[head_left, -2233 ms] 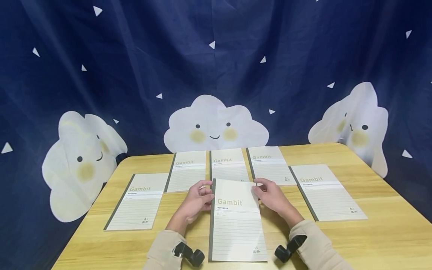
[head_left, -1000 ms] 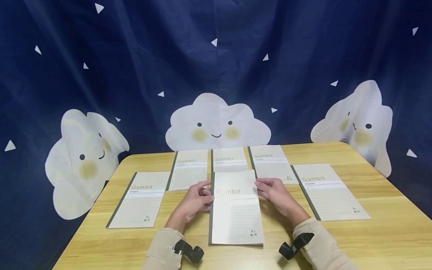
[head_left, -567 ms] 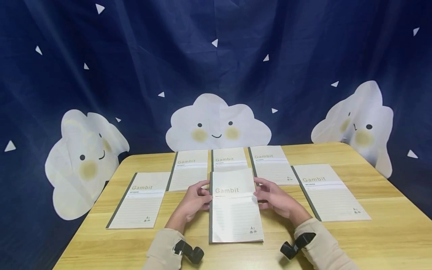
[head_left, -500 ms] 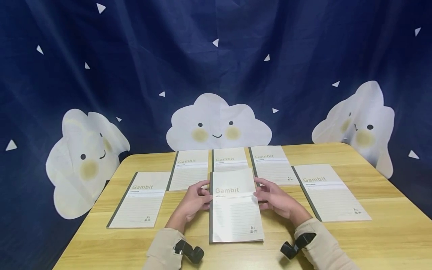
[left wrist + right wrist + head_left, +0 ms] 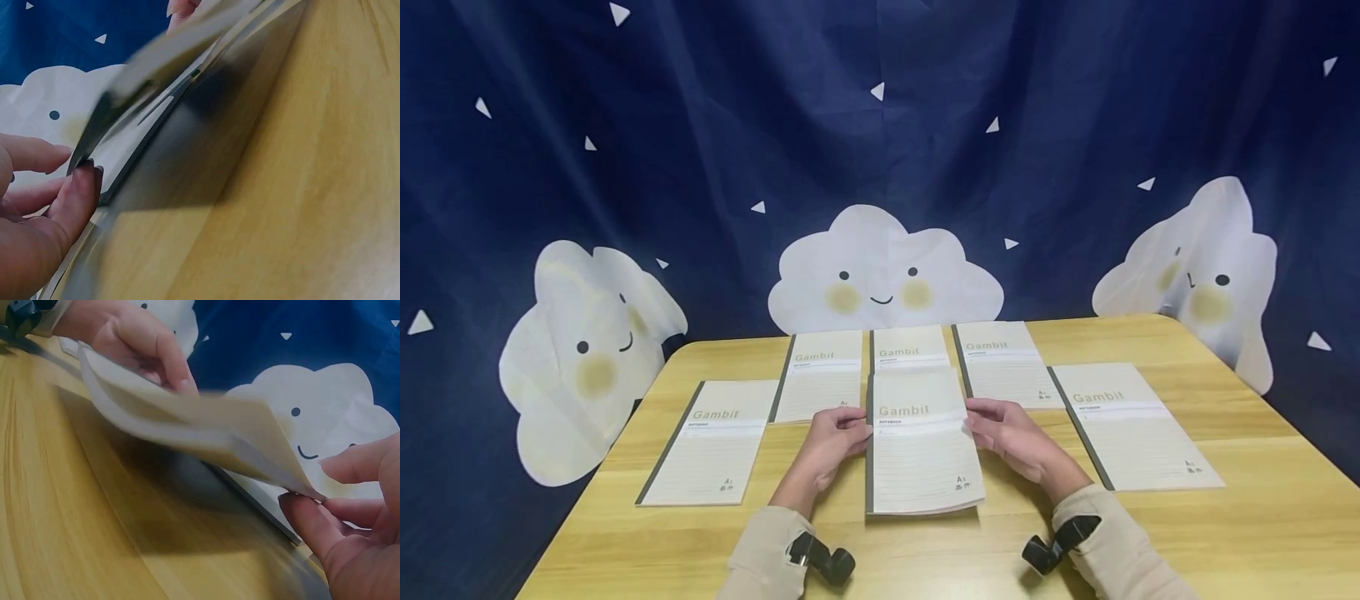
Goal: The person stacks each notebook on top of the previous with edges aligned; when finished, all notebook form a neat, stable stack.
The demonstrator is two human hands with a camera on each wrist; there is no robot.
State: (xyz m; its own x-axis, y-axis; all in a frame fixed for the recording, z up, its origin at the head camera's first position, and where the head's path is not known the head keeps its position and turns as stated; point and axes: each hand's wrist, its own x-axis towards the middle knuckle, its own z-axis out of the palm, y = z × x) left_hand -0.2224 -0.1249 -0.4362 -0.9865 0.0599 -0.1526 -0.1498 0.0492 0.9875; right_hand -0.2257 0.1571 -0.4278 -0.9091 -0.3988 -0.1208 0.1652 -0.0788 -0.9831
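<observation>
A cream notebook (image 5: 921,467) with "Gambit" on its cover and a dark spine is held between my two hands at the middle of the table. My left hand (image 5: 825,450) pinches its spine edge, thumb on one face and fingers on the other. On the opposite edge my right hand (image 5: 1018,442) pinches it the same way. Both wrist views show the notebook (image 5: 181,425) raised off the wood, bowed, with a shadow beneath it. In the head view its far end overlaps the middle notebook (image 5: 910,343) of the back row.
Two more matching notebooks lie in the back row, a left one (image 5: 820,379) and a right one (image 5: 1003,367). Another notebook (image 5: 709,442) rests at the left of the wooden table (image 5: 625,550), and one more notebook (image 5: 1135,429) at the right. A dark blue cloud-print curtain (image 5: 880,150) hangs behind.
The held notebook has moved away from the body toward the back row, and its near end has lifted off the table. Both hands keep their places at its sides. The other notebooks have not moved.
</observation>
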